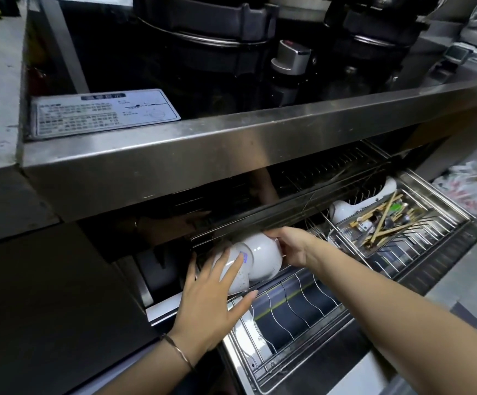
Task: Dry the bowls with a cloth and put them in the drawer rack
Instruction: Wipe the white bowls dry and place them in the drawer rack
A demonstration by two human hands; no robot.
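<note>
Left hand point(214, 303): fingers spread flat on first white ceramic bowl point(226, 265), likely steadying it on edge
Right hand point(291, 246): thumb and fingers pinching rim of second white ceramic bowl point(264, 256), probably seating it against the first
Place: both bowls under the fingertips, in steel wire drawer rack point(294, 303)
Count: two bowls at the fingers, two hands, one rack

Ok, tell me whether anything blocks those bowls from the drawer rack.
Nothing visible does. The left bowl and right bowl already lie in the drawer rack with the left hand and right hand on them; the chopstick tray sits well right.
</note>
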